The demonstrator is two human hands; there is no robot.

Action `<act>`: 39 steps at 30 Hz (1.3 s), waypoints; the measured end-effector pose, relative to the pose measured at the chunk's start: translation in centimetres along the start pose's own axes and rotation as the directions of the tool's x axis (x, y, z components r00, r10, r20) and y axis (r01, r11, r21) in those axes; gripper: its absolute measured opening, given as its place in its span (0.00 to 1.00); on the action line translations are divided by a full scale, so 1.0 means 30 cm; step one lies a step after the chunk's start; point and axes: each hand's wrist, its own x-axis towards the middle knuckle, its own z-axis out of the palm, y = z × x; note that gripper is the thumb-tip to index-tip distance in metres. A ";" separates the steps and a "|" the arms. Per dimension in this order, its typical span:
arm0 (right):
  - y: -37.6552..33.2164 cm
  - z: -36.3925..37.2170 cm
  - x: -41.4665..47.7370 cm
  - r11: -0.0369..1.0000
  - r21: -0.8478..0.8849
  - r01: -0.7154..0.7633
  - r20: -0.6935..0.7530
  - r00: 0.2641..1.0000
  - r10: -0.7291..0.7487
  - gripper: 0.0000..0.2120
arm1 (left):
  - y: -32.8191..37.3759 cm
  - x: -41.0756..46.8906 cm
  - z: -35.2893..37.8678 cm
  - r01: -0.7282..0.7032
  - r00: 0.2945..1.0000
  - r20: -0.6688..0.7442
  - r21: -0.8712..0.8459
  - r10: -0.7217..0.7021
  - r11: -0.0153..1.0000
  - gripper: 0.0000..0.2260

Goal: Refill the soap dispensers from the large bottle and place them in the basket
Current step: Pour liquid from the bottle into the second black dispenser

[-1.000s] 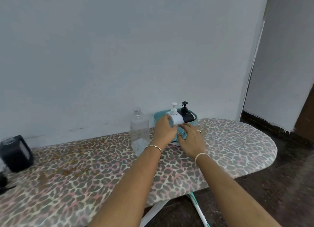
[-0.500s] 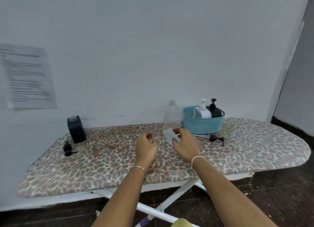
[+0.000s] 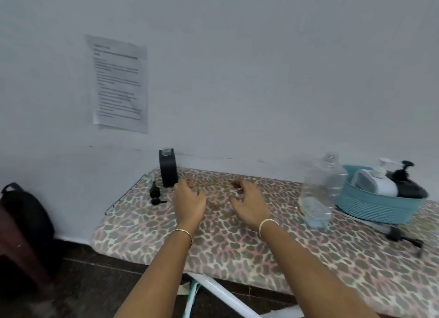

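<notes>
Head view: left hand [image 3: 190,200] and right hand [image 3: 249,204] hover over the middle of the ironing board [image 3: 237,244], fingers loosely curled, gripping nothing. Square black dispenser [image 3: 168,169] stands open-necked at the far left corner, its pump [image 3: 155,195] lying just beside it. Large clear bottle [image 3: 319,191] stands right of the hands, liquid low, close beside the teal basket [image 3: 377,209], which holds a white dispenser [image 3: 376,183] and a round black dispenser [image 3: 409,189]. Likely next: fetch the square one. Grip its body low, set it beside the bottle, steady it on the soft cover, pour slowly.
</notes>
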 end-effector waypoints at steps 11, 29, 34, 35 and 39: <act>-0.148 0.279 0.287 0.988 0.142 0.067 0.097 0.992 -0.081 0.24 | -0.086 0.380 -0.066 0.054 0.990 -0.133 0.059 -0.046 0.997 0.40; -0.103 0.265 0.316 0.958 0.286 -0.013 0.103 0.994 -0.017 0.34 | -0.022 0.380 -0.038 0.041 0.996 0.089 -0.133 -0.029 0.990 0.16; -0.041 0.136 0.207 0.907 0.413 -0.081 0.009 0.996 0.085 0.43 | 0.062 0.282 -0.040 0.062 0.922 0.387 -0.155 0.003 0.986 0.20; -0.012 0.110 0.176 0.913 0.399 -0.085 -0.011 0.995 0.098 0.45 | 0.077 0.258 -0.037 0.073 0.900 0.435 -0.160 0.004 0.984 0.20; 0.079 0.002 0.050 0.895 0.424 -0.136 -0.028 0.986 0.163 0.46 | 0.129 0.150 0.003 0.092 0.812 0.583 -0.191 0.038 0.977 0.22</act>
